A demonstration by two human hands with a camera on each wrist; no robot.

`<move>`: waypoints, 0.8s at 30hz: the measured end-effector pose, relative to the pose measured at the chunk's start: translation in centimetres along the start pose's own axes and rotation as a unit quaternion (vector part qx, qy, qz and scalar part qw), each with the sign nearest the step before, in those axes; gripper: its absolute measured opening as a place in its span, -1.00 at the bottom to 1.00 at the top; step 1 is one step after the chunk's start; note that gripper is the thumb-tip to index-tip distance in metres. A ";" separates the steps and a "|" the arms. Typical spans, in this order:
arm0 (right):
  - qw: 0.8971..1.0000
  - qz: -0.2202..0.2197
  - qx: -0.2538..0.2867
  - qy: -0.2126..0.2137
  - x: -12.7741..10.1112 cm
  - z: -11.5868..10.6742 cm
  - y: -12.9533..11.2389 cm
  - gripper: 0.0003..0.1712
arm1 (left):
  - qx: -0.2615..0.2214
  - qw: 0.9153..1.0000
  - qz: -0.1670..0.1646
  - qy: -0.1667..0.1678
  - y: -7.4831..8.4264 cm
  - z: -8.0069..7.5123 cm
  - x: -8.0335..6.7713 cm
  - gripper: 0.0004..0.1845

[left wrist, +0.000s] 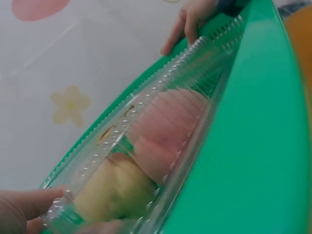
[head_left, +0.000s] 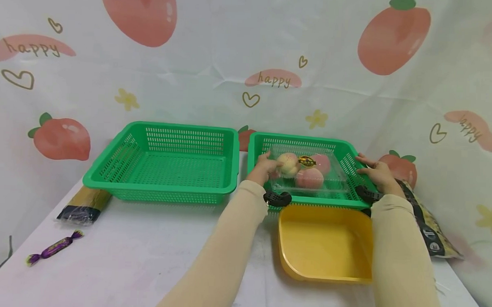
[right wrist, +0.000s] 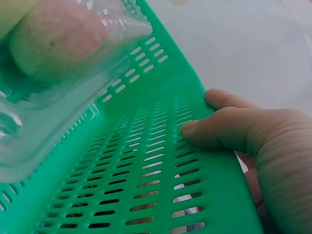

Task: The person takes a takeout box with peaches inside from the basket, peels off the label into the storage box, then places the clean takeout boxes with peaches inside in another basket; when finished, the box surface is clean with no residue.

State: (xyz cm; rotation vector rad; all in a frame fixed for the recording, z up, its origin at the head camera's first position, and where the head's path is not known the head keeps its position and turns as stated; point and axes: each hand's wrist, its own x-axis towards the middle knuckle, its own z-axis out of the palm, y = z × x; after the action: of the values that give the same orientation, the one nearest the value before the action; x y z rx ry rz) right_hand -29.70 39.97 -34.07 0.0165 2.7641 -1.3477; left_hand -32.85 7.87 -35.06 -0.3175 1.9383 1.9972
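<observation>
At centre right of the head view, the left hand grips the left edge of the clear peach box (three peaches inside) in the right green basket. The right hand clasps that basket's right rim. The left basket stands open.

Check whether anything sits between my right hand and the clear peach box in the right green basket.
Nothing does. The right hand grips the green basket rim, apart from the clear box; only bare basket wall lies between. The left hand holds the box's other end.
</observation>
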 end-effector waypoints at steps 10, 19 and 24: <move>1.000 0.000 -0.002 0.000 0.0 0.1 0.0 -0.37 | -0.019 0.998 0.055 -0.003 1.0 -0.6 -3.6 -0.33; 1.000 -0.005 -0.019 -0.007 0.0 -0.1 -0.1 -0.37 | -0.063 0.993 0.098 0.006 0.1 -0.3 -1.4 -0.34; 1.000 -0.001 -0.020 -0.010 -0.1 -0.2 -0.2 -0.38 | -0.077 0.990 0.119 -0.004 0.6 -0.7 -2.3 -0.34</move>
State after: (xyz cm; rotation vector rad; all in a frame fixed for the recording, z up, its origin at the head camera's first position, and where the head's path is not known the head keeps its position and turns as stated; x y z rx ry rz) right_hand -29.61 39.95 -33.78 -0.0020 2.7744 -1.2855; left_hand -31.04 7.02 -33.60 -0.1184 1.8958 2.3018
